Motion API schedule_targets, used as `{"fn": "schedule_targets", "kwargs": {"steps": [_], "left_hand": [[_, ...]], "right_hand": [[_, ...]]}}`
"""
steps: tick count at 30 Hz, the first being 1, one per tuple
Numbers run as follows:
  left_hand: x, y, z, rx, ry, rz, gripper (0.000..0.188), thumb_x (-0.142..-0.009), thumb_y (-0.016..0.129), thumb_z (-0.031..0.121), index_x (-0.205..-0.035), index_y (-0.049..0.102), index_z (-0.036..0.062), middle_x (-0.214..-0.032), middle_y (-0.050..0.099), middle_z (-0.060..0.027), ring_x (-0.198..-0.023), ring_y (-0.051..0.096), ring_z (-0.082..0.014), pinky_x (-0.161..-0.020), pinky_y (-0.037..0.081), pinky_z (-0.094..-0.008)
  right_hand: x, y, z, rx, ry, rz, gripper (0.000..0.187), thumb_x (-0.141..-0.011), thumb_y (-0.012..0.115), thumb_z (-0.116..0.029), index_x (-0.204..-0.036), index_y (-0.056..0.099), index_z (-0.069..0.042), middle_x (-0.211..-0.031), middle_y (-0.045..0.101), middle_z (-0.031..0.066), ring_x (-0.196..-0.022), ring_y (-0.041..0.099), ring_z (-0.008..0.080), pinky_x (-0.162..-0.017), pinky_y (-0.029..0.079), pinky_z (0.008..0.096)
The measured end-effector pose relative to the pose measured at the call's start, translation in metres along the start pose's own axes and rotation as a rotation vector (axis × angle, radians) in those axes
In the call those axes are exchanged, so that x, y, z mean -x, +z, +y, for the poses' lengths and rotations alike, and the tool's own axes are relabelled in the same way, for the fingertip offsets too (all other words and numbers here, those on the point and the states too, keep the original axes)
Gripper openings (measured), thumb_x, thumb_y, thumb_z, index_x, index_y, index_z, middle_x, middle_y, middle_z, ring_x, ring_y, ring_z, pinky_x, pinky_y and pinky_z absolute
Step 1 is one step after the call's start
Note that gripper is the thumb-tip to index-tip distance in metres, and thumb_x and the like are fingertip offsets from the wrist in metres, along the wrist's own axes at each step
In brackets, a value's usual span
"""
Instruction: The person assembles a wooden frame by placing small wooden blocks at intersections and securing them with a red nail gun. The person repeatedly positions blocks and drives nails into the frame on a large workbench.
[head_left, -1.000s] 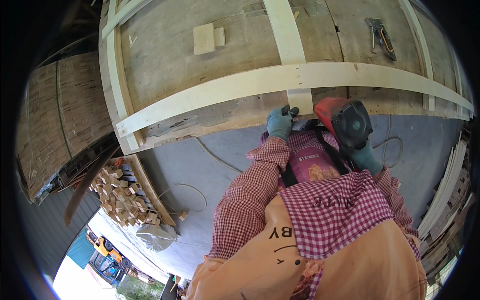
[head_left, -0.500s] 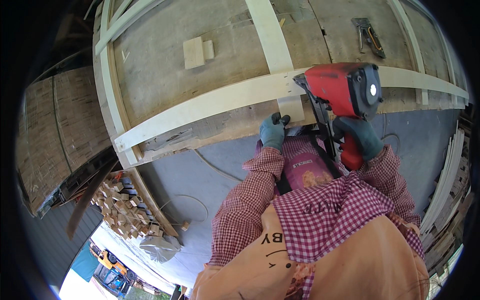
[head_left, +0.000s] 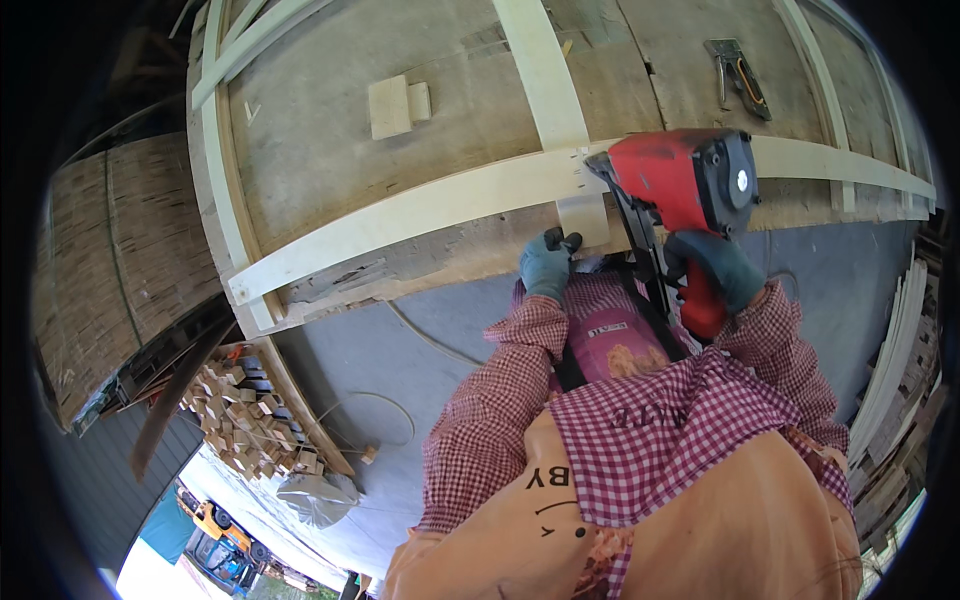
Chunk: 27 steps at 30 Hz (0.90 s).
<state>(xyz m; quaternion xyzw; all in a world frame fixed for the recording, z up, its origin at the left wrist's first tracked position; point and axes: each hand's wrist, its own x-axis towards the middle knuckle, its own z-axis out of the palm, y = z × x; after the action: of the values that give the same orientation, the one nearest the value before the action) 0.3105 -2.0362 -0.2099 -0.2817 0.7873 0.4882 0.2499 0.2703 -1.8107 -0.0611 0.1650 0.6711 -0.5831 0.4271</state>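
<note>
My right hand (head_left: 722, 268), in a blue-grey glove, is closed around the handle of a red and black nail gun (head_left: 675, 180). The gun's nose rests at or just over the long pale wooden strip (head_left: 420, 210), where it crosses a wooden slat (head_left: 582, 222). At the slat's near end my left hand (head_left: 547, 264), gloved alike, is closed with thumb and fingers at its edge. The slat runs away from me beneath the strip. My right fingertips and the gun's trigger are largely hidden.
Two small wood blocks (head_left: 390, 108) and a staple gun (head_left: 738, 78) lie on the plywood-topped bench (head_left: 330, 130). A crate of wood offcuts (head_left: 245, 410) stands at lower left. A hose (head_left: 430, 335) trails over the floor. Long boards (head_left: 890, 340) are stacked at right.
The nail gun has shifted very slightly left and toward me, its nose still by the crossing. My left hand stays at the slat's end.
</note>
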Motion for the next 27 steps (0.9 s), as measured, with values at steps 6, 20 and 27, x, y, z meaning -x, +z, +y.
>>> {"fn": "schedule_targets", "kwargs": {"steps": [6,20,27], "left_hand": [[-0.004,0.007,-0.012,-0.007,0.013,0.018,0.034,-0.076,0.071,0.033,-0.099,0.07,0.0073,-0.08,0.07,-0.0121,-0.072,0.066,-0.0213,-0.069,0.05,-0.0341],[-0.007,0.007,-0.015,-0.006,0.0,-0.025,0.039,-0.077,0.071,0.036,-0.104,0.068,0.0074,-0.084,0.068,-0.0157,-0.08,0.065,-0.0296,-0.076,0.049,-0.0382],[-0.001,0.002,-0.002,-0.054,0.037,-0.002,0.035,-0.076,0.071,0.035,-0.097,0.071,0.0081,-0.082,0.069,-0.0143,-0.076,0.066,-0.0262,-0.071,0.049,-0.0368]], "right_hand": [[0.01,-0.001,-0.001,-0.055,0.029,-0.059,0.03,-0.092,0.046,-0.027,-0.075,0.051,-0.003,-0.072,0.047,0.0032,-0.065,0.047,0.0136,-0.063,0.041,0.0276],[0.021,0.002,0.002,0.048,0.035,-0.032,0.03,-0.093,0.044,-0.022,-0.074,0.051,-0.001,-0.071,0.05,0.004,-0.067,0.048,0.0127,-0.065,0.039,0.0279],[-0.01,0.025,-0.029,-0.018,-0.017,0.016,0.029,-0.091,0.046,-0.02,-0.071,0.053,-0.001,-0.066,0.051,0.0034,-0.061,0.049,0.0123,-0.058,0.04,0.0274]]}}
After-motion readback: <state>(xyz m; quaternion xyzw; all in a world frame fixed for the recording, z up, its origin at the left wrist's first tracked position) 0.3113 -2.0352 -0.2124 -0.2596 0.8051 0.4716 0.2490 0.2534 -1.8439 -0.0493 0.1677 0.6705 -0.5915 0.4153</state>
